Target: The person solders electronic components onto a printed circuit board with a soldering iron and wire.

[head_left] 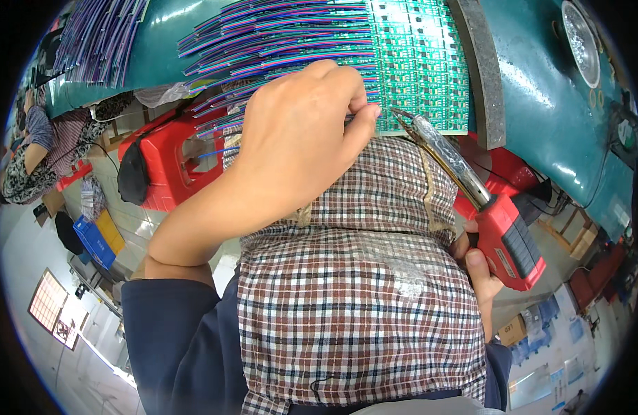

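A green circuit board panel point(422, 62) with rows of small parts lies at the table's near edge. Many thin multicoloured wires point(277, 43) stretch left from its left side in dense rows. At the panel's lower left, my left hand point(298, 124) is closed in a pinch at the end of a wire, its palm covering part of the wire rows. My right hand point(479, 273) grips a red and black soldering gun point(516, 242) from below. The gun's thin tip points up and left, close to my left fingertips; whether it touches the board I cannot tell.
A dark grey bar point(483, 76) stands along the panel's right side. Farther right on the teal table point(533, 90) is a round metal dish point(580, 43). Another wire bundle point(101, 41) lies far left. A red stool point(170, 166) and another person point(49, 149) are at left.
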Available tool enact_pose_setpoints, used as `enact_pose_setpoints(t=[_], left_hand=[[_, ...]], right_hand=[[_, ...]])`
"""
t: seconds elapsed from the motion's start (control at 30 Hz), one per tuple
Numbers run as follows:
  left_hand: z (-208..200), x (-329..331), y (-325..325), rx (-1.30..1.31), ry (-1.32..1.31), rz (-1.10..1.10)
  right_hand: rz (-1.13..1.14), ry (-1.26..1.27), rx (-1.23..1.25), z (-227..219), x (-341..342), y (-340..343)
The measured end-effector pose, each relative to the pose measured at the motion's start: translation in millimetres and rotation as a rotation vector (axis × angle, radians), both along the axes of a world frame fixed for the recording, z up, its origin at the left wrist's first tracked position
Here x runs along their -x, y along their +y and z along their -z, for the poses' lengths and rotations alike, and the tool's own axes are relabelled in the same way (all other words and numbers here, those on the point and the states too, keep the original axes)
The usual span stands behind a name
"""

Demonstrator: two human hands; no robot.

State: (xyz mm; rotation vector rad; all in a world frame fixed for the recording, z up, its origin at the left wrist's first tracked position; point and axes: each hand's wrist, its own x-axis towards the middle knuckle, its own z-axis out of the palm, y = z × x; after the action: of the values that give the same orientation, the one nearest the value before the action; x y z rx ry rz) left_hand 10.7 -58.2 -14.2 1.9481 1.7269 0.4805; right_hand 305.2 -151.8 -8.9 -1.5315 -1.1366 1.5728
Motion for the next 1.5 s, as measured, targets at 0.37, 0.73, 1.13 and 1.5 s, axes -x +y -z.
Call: enact_pose_setpoints(t=[0.37,0.73,1.13,1.5], left_hand=[[4,0,3,-0.024,0.011,0.011],[1,-2,9,-0.026,0.01,0.012],[2,-2,8,-0.043,0.024,0.012],[3,-3,6,-0.041,0.022,0.006]], right_hand=[[0.049,0.019,0.076,4,12,5],[-0.059,-0.013,0.037,-2,6,19],[-0.103,-0.093,-0.03,3,-5,11],[-0.13,0.005,-0.013,6,-7,7]])
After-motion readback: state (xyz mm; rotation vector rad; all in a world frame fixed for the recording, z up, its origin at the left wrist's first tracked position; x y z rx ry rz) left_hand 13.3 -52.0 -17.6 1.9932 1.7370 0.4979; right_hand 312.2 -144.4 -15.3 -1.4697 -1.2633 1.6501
